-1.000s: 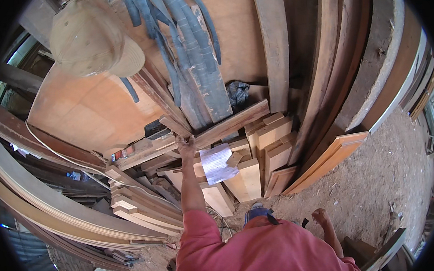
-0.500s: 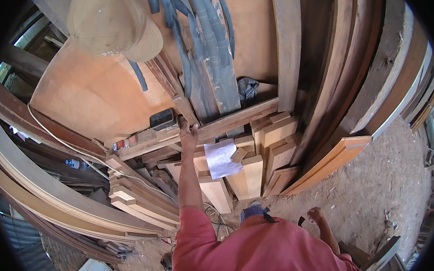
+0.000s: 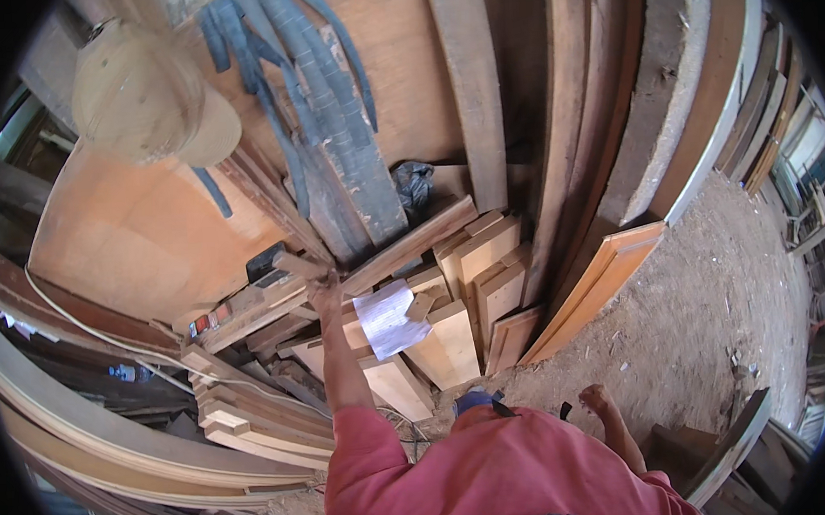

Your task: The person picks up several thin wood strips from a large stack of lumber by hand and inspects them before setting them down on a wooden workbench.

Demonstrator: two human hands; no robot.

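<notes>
The left hand (image 3: 326, 290) reaches out on a straight arm into a heap of short pale cut wooden boards (image 3: 470, 292), and its grip is closed around the end of a small light-brown wooden offcut (image 3: 293, 264) that sticks out toward the upper left of the hand. Just to the right of that hand a creased white sheet of paper (image 3: 389, 316) lies flat on top of the boards. Touching the offcut on its left sits a small black box-shaped object (image 3: 263, 262), resting on a row of stacked wood strips. Above the paper, a long brown plank (image 3: 412, 243) lies slanted across the heap, and over it lean several grey-blue weathered planks (image 3: 331, 122) against a large orange-brown plywood sheet (image 3: 141, 234). A round tan sun hat (image 3: 148, 99) hangs up and to the left of the paper, well apart from it. The right hand (image 3: 595, 399) hangs low, down and to the right of the paper, above the sandy sawdust-strewn floor (image 3: 713, 298); its fingers are curled in loosely, holding nothing. The person's red shirt (image 3: 499, 477) fills the bottom edge below the paper.
</notes>
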